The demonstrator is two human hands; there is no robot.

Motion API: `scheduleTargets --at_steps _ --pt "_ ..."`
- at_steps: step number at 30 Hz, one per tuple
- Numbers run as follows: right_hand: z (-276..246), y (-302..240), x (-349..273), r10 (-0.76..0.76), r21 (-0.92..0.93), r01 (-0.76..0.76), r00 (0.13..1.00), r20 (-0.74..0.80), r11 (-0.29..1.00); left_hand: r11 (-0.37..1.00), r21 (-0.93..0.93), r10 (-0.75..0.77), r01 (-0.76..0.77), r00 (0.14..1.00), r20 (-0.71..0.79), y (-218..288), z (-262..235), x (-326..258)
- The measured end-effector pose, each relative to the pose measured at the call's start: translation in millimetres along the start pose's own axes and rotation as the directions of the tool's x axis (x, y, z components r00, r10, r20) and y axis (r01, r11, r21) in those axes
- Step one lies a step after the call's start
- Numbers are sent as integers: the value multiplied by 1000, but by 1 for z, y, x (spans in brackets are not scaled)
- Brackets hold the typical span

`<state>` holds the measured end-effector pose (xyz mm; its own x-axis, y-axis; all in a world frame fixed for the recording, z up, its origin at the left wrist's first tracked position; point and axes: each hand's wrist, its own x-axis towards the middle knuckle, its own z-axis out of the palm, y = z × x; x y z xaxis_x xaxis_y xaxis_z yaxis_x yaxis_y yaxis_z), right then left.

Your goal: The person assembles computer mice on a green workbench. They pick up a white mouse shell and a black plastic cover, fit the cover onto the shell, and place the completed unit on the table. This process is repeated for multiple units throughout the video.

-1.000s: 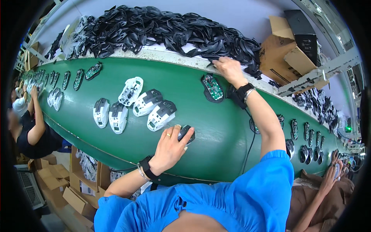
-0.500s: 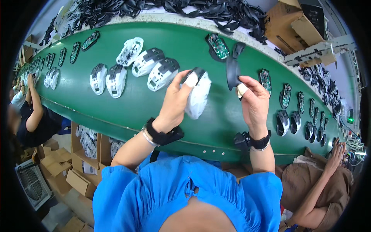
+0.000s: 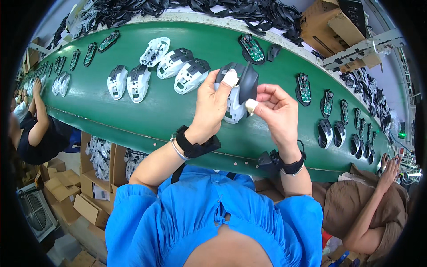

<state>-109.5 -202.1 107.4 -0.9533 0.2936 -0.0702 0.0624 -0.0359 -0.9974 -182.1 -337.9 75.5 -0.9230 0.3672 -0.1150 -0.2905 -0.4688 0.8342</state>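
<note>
Over the green work surface, my left hand (image 3: 211, 103) grips a white-and-black computer mouse shell (image 3: 234, 111) with its thumb on the upper part. My right hand (image 3: 279, 111) holds a dark curved cover piece (image 3: 249, 84) by its lower end, against the right side of that shell. Whether the two parts are joined cannot be made out. Both thumbs have pale wraps. Left of my hands lie several similar white-and-black shells (image 3: 192, 76). Beyond my right hand are a green circuit board in a black base (image 3: 251, 49) and a small black part (image 3: 274, 52).
Black plastic parts (image 3: 249, 13) are heaped along the far ledge, beside a cardboard box (image 3: 327, 29). More circuit boards (image 3: 304, 89) and mouse shells (image 3: 325, 133) lie to the right. Co-workers' hands (image 3: 389, 171) show at both ends. Open cartons (image 3: 91, 207) stand at lower left.
My right hand has brought the dark cover piece leftward to the mouse shell; they were apart before. The shell in my left hand has turned and now shows its cut-outs.
</note>
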Motion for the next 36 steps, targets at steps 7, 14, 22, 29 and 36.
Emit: scheduleTargets --at_steps 7,14,22,29,36 --pt "-1 1 -1 42 168 -47 999 33 985 998 13 -55 55 998 -5 8 2 4" --pt "-2 0 2 46 108 -56 995 93 993 994 -28 -107 107 994 10 13 -3 10" --pt "6 2 11 18 274 -64 986 166 960 979 -83 -179 188 978 102 15 -12 12" --pt "7 -4 9 -59 315 11 988 144 949 984 139 52 -111 927 372 31 -16 -7" --pt "-20 -8 -7 37 176 -80 971 238 981 851 491 -126 -186 835 535 33 -42 -11"
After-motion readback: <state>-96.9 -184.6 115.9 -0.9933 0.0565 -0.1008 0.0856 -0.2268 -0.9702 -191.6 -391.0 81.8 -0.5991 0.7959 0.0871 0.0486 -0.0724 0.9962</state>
